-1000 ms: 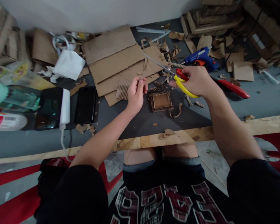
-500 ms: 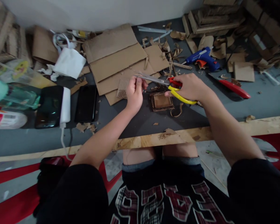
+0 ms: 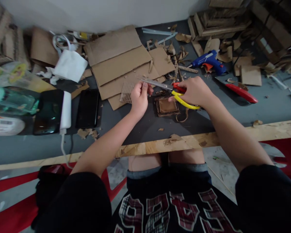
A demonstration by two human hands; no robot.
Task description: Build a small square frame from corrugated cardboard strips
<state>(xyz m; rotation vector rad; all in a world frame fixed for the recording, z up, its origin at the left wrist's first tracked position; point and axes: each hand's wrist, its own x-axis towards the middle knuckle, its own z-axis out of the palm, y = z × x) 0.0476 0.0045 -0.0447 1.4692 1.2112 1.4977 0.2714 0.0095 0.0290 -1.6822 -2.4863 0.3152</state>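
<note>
Well to the left of the small corrugated tray point(image 3: 166, 105), a smooth black smartphone point(image 3: 87, 109) lies flat on the matte grey worktop point(image 3: 140, 129), whose front edge is raw, flaky chipboard. Nearer the tray, to its left and beyond it, overlapping cardboard sheets point(image 3: 122, 61) show smooth brown faces and straight edges; they look like stock not yet used up. A ribbed cardboard piece point(image 3: 126, 93), its fluting bared, lies left of the tray, partly behind the left hand point(image 3: 140, 96). That hand's fingers are drawn together at the tips of the scissors point(image 3: 165, 85); what they pinch is too small to tell. The tray itself seems largely formed: a flat rectangular floor with a rough, honeycombed border that appears built up on all sides. The snipping at the fingertips, judging by the blades set there, looks unfinished. The scissors' steel blades reach across beyond the tray, nearly together, and the right hand point(image 3: 195, 92), right of it, has its fingers wrapped around the red and yellow plastic handles. A thin curled strip point(image 3: 187, 113) lies just beside the tray's right side. Farther right and beyond the tray rest a glossy blue glue gun point(image 3: 208, 61) and a slim red-handled cutter point(image 3: 241, 93).
</note>
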